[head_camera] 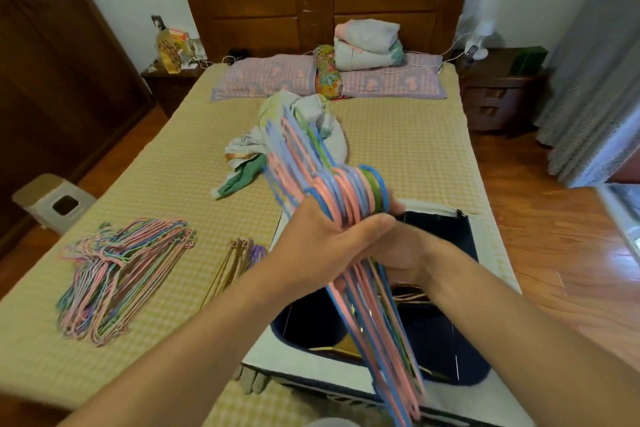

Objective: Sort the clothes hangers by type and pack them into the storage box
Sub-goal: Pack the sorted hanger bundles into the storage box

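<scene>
Pink, blue and green plastic hangers (346,191) fill our left hand (322,246) and right hand (398,253), both gripping the bundle at frame centre. We hold it above the dark storage box (446,333), lower centre, on the bed (173,163).

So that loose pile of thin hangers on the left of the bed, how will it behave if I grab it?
The hanger pile is thin colored wire, so probably light. Hooks and frames cross, so it likely lifts as a tangle, and some may snag or drop out.
</scene>
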`<state>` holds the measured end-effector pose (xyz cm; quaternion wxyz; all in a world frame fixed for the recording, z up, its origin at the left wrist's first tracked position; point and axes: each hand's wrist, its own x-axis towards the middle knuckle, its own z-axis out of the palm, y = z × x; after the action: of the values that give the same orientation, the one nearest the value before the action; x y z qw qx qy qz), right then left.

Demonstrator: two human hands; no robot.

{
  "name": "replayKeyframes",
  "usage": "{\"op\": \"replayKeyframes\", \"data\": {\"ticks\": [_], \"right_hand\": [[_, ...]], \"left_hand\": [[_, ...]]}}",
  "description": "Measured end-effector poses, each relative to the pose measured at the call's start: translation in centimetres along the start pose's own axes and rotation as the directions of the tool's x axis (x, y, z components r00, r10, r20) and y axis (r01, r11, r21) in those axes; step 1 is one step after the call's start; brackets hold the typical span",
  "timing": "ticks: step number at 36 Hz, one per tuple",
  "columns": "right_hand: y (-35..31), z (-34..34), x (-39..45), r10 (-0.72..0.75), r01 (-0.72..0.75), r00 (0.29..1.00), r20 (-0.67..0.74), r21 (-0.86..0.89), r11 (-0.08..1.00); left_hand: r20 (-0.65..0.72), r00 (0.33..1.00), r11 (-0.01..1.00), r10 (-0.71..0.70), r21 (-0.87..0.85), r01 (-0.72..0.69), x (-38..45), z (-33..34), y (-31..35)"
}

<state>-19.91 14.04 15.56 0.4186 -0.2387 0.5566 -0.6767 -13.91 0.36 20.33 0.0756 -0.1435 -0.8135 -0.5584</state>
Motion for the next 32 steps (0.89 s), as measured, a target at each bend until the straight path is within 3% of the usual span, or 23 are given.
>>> {"op": "replayKeyframes", "data": {"ticks": [3,5,7,8,10,12,14,17,20,22,27,32], "right_hand": [[-0.7,-1.9,-0.5,-0.096,0.079,0.993,-0.073,-0.211,0.974],[-0.8,-3.2,-0.9,-0.174,0.124,0.973,-0.152,-0.292,0.948],[0.0,-4.2,-1.0,-0.174,0.113,0.969,-0.177,-0.31,0.944],[1.0,-4.7,-0.9,-0.166,0.08,0.968,-0.186,-0.4,0.913],[3.9,-5.3,-1.0,-0.137,-0.026,0.966,-0.221,-0.607,0.794],[7.5,-5.9,-1.7,-0.07,-0.126,0.968,-0.242,-0.702,0.701],[11.1,-6.2,-2.4,-0.008,-0.185,0.974,-0.227,-0.811,0.555],[14.7,-6.1,-3.0,0.042,-0.172,0.985,-0.169,-0.907,0.384],[16.9,-6.2,-3.2,0.17,-0.219,0.971,-0.168,-0.912,0.347],[18.9,-6.4,-3.3,0.184,-0.248,0.963,-0.195,-0.91,0.333],[23.8,-8.8,-3.5,0.301,-0.392,0.911,-0.282,-0.817,0.422],[25.5,-10.6,-0.8,0.347,-0.481,0.86,-0.375,-0.823,0.303]], "left_hand": [[0.114,0.993,0.996,-0.009,0.086,-0.001,0.4,-1.2,-0.8],[0.099,0.995,0.993,0.003,0.12,-0.015,-0.2,-2.2,-2.5],[0.074,0.989,0.987,-0.126,-0.095,0.132,-1.4,-2.9,-4.5],[0.034,0.961,0.914,-0.273,-0.301,0.27,-1.9,-3.1,-5.3],[0.078,0.831,0.634,-0.551,-0.608,0.478,-2.5,-3.1,-7.8],[0.16,0.741,0.482,-0.652,-0.667,0.568,-2.5,-2.6,-10.2],[0.207,0.733,0.423,-0.648,-0.703,0.572,-2.1,-1.5,-12.5],[0.19,0.732,0.429,-0.654,-0.704,0.566,-1.4,1.0,-14.1],[0.085,0.599,0.45,-0.796,-0.578,0.68,-0.9,4.9,-17.0],[0.067,0.499,0.392,-0.864,-0.534,0.749,-0.9,6.5,-18.8],[0.14,0.284,0.194,-0.948,-0.453,0.87,1.3,8.9,-24.2],[0.13,0.152,0.067,-0.98,-0.503,0.862,4.0,10.0,-29.0]]}}
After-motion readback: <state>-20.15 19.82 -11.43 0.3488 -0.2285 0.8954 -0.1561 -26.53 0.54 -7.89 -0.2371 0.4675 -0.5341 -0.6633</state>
